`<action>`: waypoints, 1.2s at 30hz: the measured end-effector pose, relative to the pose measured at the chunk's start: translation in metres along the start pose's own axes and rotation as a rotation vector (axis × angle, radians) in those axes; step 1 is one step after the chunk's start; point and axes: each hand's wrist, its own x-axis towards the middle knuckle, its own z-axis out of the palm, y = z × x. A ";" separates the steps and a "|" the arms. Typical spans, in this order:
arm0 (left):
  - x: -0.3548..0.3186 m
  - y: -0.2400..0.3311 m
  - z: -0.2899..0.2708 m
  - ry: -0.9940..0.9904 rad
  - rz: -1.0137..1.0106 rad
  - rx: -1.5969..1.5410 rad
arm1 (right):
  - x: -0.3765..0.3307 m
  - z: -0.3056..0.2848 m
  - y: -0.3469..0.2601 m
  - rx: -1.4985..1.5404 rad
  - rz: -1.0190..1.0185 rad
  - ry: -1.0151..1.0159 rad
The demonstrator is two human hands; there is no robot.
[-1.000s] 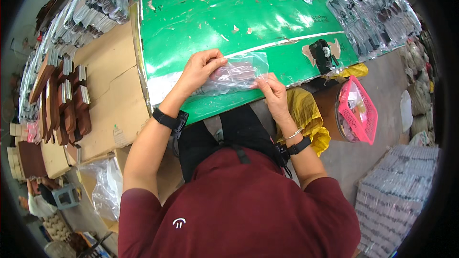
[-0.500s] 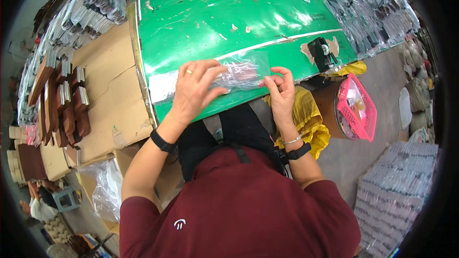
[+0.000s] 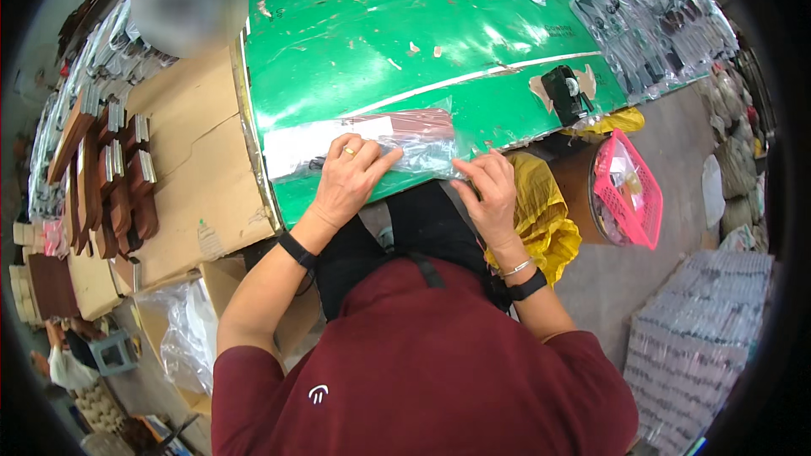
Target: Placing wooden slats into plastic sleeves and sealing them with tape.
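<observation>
A clear plastic bag (image 3: 420,152) lies on the green tabletop near its front edge. Inside it show a reddish-brown flat piece (image 3: 427,122) and a white sheet (image 3: 296,145). My left hand (image 3: 348,176) rests on the middle of the bag, fingers stretched over the plastic and apart. At the bag's right end, my right hand (image 3: 488,188) has thumb and fingers together on the edge of the plastic. Part of the bag's contents is hidden under my left hand and the crinkled film.
A black tape dispenser (image 3: 566,95) stands at the table's right edge. Bagged pieces (image 3: 646,17) lie farther right. Brown pieces (image 3: 114,177) are stacked on cardboard (image 3: 190,143) at left. A pink basket (image 3: 646,203) sits below the table's right side. A blurred patch covers the upper left.
My left hand has come down onto the bag. My right hand has moved slightly down and left. The bag's raised right end now lies flatter, showing more of the brown piece.
</observation>
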 end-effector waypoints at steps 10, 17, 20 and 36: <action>-0.006 -0.003 0.003 -0.012 0.051 -0.087 | 0.011 0.010 -0.009 -0.183 -0.178 -0.051; 0.000 0.000 -0.003 -0.032 0.038 -0.124 | 0.012 0.009 0.004 -0.213 -0.120 -0.117; 0.003 0.003 -0.005 0.006 0.006 -0.142 | 0.020 0.003 -0.011 -0.260 -0.121 -0.010; 0.028 -0.007 -0.014 -0.179 -0.162 -0.370 | 0.039 0.007 0.007 -0.015 -0.134 -0.137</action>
